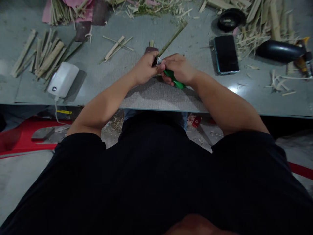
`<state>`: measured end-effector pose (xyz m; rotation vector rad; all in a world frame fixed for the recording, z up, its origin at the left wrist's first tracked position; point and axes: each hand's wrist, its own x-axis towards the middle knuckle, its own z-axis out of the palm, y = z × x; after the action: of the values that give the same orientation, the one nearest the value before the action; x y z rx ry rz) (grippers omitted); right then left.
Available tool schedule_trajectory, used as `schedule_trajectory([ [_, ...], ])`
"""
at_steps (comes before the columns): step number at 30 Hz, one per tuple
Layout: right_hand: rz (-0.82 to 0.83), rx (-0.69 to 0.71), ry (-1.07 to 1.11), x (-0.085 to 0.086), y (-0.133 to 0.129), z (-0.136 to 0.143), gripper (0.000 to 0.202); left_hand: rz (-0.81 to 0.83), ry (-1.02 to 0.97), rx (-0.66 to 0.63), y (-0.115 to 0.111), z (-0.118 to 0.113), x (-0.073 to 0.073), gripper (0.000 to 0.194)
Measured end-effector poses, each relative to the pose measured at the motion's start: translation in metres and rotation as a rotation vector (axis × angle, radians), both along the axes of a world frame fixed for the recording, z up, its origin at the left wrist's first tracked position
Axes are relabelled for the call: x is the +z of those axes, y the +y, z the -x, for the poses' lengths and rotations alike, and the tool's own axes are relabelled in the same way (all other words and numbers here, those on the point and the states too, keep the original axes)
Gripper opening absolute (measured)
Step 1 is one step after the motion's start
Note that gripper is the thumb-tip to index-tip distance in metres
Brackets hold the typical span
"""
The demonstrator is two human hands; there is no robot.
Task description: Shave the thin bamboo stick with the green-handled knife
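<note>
Both of my hands meet over the grey table near its front edge. My left hand (146, 68) is closed around a greenish bamboo stick (174, 36), which slants up to the right. A dark brown scrap of cloth (151, 49) and a short stick end (151, 43) poke out beyond its fingers. In my right hand (180, 68) is a tool with a green handle (179, 84), gripped with the fingers curled. Its shiny metal part (159, 61) lies against the stick beside my left thumb; the blade's shape is mostly hidden by the fingers.
At left lie split bamboo sticks (50, 55), a white plugged-in device (63, 80) and thin crossed strips (117, 48). Shavings (156, 8) line the back. A phone (226, 54), black round dish (231, 19), dark oblong case (280, 51) and more bamboo (275, 19) lie at right.
</note>
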<state>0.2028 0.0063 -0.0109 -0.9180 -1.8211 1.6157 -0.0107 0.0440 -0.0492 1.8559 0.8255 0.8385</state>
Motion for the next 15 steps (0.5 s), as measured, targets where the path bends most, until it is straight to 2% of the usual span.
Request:
schedule_trajectory([
  [3, -0.032, -0.090, 0.080, -0.002, -0.002, 0.005, 0.059, -0.065, 0.015, 0.070, -0.002, -0.001, 0.006, 0.084],
  [5, -0.044, -0.102, 0.128, -0.002, -0.003, 0.006, 0.056, -0.058, 0.019, 0.083, -0.004, -0.003, 0.009, 0.090],
  [11, -0.020, 0.065, 0.117, -0.003, -0.002, 0.001, 0.056, -0.002, -0.045, 0.064, -0.010, -0.008, 0.013, 0.089],
  [15, -0.016, 0.097, 0.110, -0.005, 0.000, 0.000, 0.056, 0.041, -0.078, -0.014, -0.015, -0.009, 0.015, 0.086],
])
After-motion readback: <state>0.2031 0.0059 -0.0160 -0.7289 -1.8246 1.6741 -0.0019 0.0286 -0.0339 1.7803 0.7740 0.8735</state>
